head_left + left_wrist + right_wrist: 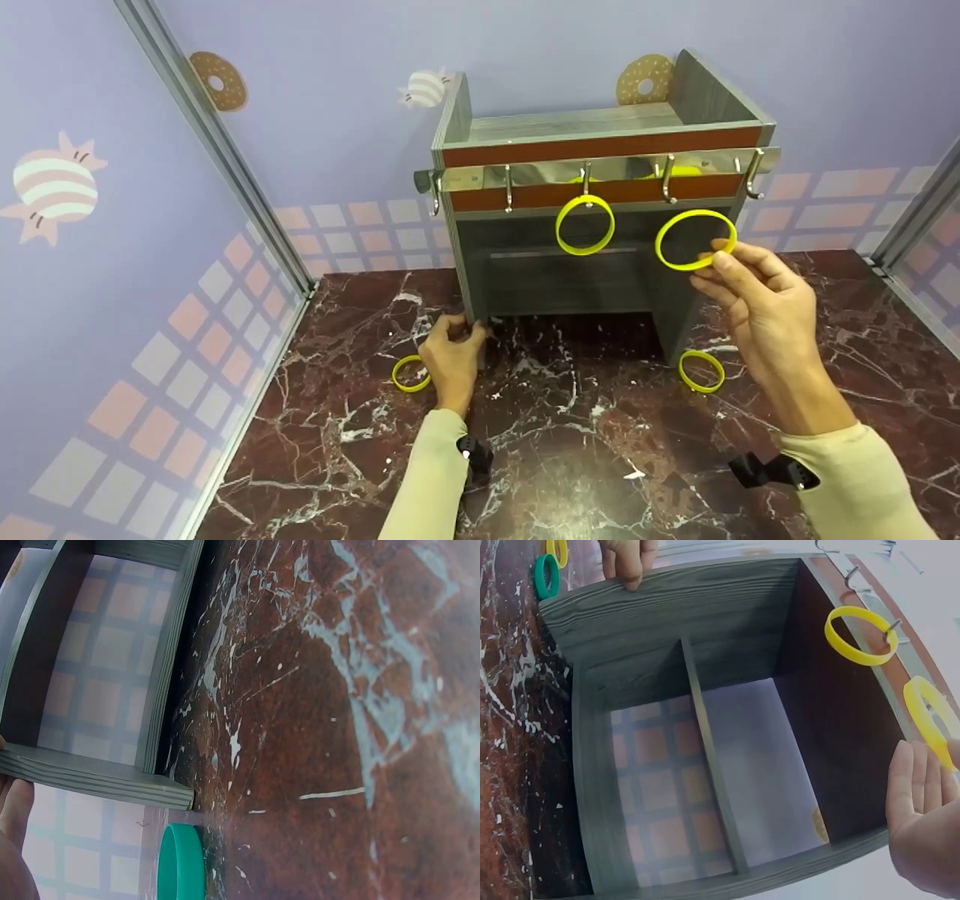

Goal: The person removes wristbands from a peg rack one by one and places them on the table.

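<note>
Since the held yellow ring (697, 213), near the hooks (668, 180), looks light and bendy, its rim (659, 244), pinched by the right hand (772, 307), seems best to hold, and the left hand (452, 361) grips the rack (716, 97).

Marbled tabletop (570, 465) — grey rack (636, 232) standing, rings (703, 390) beside it.

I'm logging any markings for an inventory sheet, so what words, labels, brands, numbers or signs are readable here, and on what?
None can be read in any view.
Yellow ring in the right hand: no lettering visible.
Shelf unit and hook rail: no lettering visible.
Wall: only printed sweets, doughnuts and coloured squares.
Black wrist devices: pale marks, too small to tell whether they are text.
</note>
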The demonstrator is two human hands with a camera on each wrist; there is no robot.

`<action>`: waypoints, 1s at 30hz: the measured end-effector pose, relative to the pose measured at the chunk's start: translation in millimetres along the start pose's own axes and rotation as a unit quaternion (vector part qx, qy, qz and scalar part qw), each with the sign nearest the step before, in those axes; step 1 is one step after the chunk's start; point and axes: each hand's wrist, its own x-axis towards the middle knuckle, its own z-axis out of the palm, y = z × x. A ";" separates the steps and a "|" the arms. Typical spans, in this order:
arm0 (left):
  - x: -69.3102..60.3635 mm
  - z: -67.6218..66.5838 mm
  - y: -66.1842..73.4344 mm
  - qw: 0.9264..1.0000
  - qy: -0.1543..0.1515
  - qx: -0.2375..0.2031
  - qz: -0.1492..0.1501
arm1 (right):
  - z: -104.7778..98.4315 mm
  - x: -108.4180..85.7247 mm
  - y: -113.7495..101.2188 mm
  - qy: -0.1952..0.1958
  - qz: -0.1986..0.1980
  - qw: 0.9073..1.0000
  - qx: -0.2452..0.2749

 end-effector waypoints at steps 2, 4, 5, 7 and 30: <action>0.0 -0.4 0.0 1.000 0.004 0.002 0.003 | -3.7 -1.0 1.1 0.004 0.002 1.000 -0.001; 0.0 -0.5 0.2 1.000 0.007 0.007 0.006 | -7.9 -2.1 2.2 0.009 0.003 1.000 -0.007; 0.0 -0.5 0.3 1.000 0.009 0.008 0.005 | -10.3 -2.8 2.8 0.010 0.003 1.000 -0.009; -0.2 -0.5 0.4 1.000 0.009 0.007 0.004 | -15.1 -4.6 3.6 0.014 0.005 1.000 -0.011; -0.4 0.4 1.7 1.000 0.005 -0.001 -0.008 | -79.4 -17.1 -0.6 0.070 0.030 0.997 0.029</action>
